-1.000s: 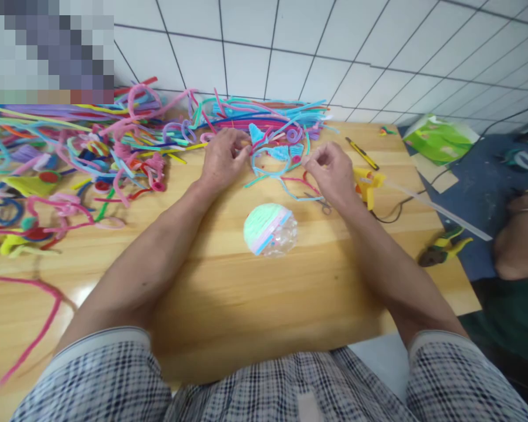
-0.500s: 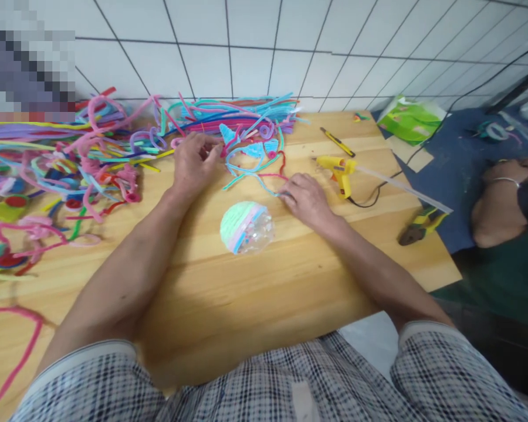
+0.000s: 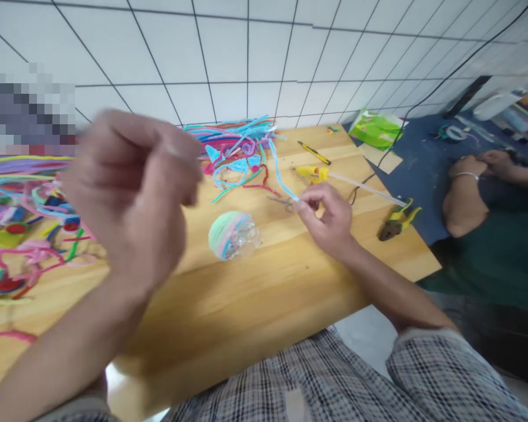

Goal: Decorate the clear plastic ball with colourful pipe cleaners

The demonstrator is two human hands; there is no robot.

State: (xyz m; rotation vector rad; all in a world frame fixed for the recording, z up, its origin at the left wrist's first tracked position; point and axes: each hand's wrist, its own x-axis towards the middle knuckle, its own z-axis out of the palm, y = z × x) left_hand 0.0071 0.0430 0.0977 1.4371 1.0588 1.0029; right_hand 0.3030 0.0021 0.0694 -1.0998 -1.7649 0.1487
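Note:
My right hand (image 3: 328, 217) pinches one end of a light blue pipe cleaner (image 3: 281, 171), which rises in a curve above the table. Raised close to the camera, my left hand (image 3: 129, 196) is blurred; its fingers are curled closed, and anything inside them is hidden. Between the hands on the table lies a clear ball (image 3: 234, 235), partly wrapped in pale green, pink and blue. Small scissors (image 3: 286, 203) rest just left of my right fingers. Behind the ball are light blue shaped pieces (image 3: 246, 164) and a red pipe cleaner (image 3: 264, 186).
Many coloured pipe cleaners (image 3: 26, 202) spread over the table's left, with more bundled along the tiled wall (image 3: 229, 53). On the right are a yellow glue gun (image 3: 311, 173), a utility knife (image 3: 314, 153) and pliers (image 3: 396, 225). Another person's arm (image 3: 464, 202) rests beyond the table.
My left hand has lifted off the table towards the camera. My right hand has raised the light blue pipe cleaner, uncovering the scissors. The view has shifted.

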